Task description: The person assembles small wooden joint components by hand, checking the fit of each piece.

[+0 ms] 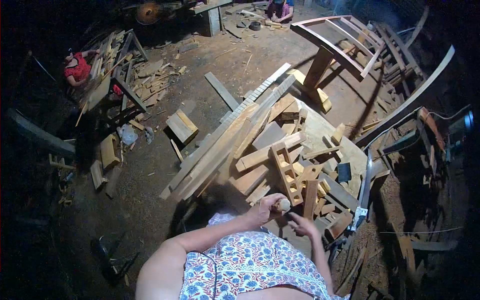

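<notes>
Gripping 1 round-ended piece (pixel 284 204) in curled left hand (pixel 262 210), right hand (pixel 302 225) near it, finger state unclear

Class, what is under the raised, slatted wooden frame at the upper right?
Under the frame stands a thick, brown wooden post. The floor directly behind the post and beneath the frame's rails is covered, so anything there cannot be seen.

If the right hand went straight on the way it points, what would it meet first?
The right hand would probably meet the pale round-ended piece in the left hand, though depth is unclear.
</notes>
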`<state>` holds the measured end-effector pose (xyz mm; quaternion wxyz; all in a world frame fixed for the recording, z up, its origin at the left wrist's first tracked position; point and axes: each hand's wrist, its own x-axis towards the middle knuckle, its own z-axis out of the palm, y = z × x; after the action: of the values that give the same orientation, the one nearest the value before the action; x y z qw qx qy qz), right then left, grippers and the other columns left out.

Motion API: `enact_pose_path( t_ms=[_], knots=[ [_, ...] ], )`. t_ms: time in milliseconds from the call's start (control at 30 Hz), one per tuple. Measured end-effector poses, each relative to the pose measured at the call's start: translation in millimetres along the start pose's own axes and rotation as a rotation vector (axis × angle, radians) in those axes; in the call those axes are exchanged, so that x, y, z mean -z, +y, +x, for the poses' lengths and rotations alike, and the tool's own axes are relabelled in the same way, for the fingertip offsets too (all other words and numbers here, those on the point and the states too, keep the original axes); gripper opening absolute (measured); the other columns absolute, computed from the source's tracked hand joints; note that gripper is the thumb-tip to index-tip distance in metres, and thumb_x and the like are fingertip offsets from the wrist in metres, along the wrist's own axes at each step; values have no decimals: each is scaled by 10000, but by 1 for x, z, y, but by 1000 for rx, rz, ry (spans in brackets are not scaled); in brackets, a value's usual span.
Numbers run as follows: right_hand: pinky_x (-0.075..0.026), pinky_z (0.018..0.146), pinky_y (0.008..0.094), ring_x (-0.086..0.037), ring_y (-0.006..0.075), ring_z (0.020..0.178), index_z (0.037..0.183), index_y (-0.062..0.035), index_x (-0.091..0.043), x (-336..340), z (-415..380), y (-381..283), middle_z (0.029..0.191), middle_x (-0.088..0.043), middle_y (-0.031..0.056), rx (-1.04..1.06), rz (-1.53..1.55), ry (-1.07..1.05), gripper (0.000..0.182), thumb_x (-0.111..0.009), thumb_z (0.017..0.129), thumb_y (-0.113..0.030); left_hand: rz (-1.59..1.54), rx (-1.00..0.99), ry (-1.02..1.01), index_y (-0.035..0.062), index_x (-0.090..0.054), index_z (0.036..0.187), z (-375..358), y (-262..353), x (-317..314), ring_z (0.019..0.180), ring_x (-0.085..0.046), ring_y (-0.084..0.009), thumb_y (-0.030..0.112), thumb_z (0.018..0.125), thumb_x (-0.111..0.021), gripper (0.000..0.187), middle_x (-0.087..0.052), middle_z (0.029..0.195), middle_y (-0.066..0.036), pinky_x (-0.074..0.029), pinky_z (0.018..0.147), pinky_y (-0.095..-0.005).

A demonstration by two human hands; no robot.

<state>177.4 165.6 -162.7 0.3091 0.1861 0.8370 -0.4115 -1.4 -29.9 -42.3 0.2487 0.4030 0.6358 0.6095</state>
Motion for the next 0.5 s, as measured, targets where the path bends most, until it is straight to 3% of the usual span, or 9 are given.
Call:
enact_pose_path(
  t_ms=[33, 67, 133, 300, 367, 400, 433, 467, 500],
  knots=[
    [-501, 724, 366, -645, 264, 830, 1362, -120, -352, -13, -7, -8, 974, -642, 197, -102, 118, -4, 575, -533, 892, -397, -3, -5, -6, 28, -562, 995, -1, -2, -2, 786, -590, -163, 130, 801, -697, 257, -604, 853, -93, -477, 687, -286],
    [-495, 722, 351, -640, 244, 782, 1358, -96, -356, -35, 1, 11, 941, -643, 188, -57, 152, 66, 571, -540, 893, -371, -21, 28, 12, 29, -564, 991, -1, -4, -4, 776, -583, -152, 129, 804, -694, 249, -602, 846, -85, -475, 678, -281],
    [-492, 717, 352, -640, 265, 777, 1343, -73, -377, -46, -6, -1, 946, -641, 188, -65, 213, 122, 568, -559, 878, -343, -121, 146, -6, 25, -564, 975, 0, 2, -5, 744, -564, -135, 139, 808, -692, 240, -597, 817, -68, -470, 665, -272],
    [-483, 761, 365, -631, 305, 835, 1307, -58, -424, -59, -14, -6, 1011, -622, 194, -191, 263, 140, 514, -558, 872, -297, -123, 199, -119, -27, -537, 1017, 7, 11, -12, 774, -560, -128, 49, 811, -639, 242, -600, 831, -68, -473, 695, -267],
    [-461, 815, 391, -606, 331, 918, 1279, -54, -450, -69, -12, 11, 1032, -611, 203, -80, 253, 602, 468, -539, 878, -276, -182, 96, -80, -31, -545, 1030, 6, -3, -18, 790, -574, -140, 43, 814, -629, 243, -606, 846, -72, -489, 709, -276],
    [-446, 839, 403, -583, 339, 968, 1264, -50, -462, -70, -8, 19, 1055, -600, 209, -24, 196, 795, 437, -532, 881, -248, -69, 41, -86, -17, -554, 1062, 9, -4, -16, 853, -592, -167, 7, 816, -589, 250, -616, 916, -96, -500, 746, -291],
    [-431, 863, 416, -560, 346, 1017, 1249, -47, -475, -73, -4, 30, 1078, -589, 215, 7, 139, 978, 407, -524, 884, -219, -410, 131, -182, 4, -562, 1076, 11, -33, -12, 922, -594, -187, -26, 798, -567, 279, -613, 1004, -116, -497, 783, -304],
    [-417, 878, 435, -533, 364, 1038, 1238, -40, -483, -51, -22, 6, 1130, -557, 213, -65, 242, 875, 381, -526, 882, -167, -31, 51, -125, 26, -572, 1064, 15, -6, -3, 943, -591, -190, -48, 771, -565, 303, -612, 1022, -117, -486, 800, -300],
    [-420, 867, 429, -524, 370, 1026, 1209, -27, -497, -57, -16, 18, 1130, -542, 209, -51, 157, 1054, 362, -551, 868, -133, -59, 117, -81, 45, -578, 1051, 15, -32, -1, 915, -595, -181, -51, 761, -568, 305, -609, 969, -94, -484, 798, -292]
  ],
)
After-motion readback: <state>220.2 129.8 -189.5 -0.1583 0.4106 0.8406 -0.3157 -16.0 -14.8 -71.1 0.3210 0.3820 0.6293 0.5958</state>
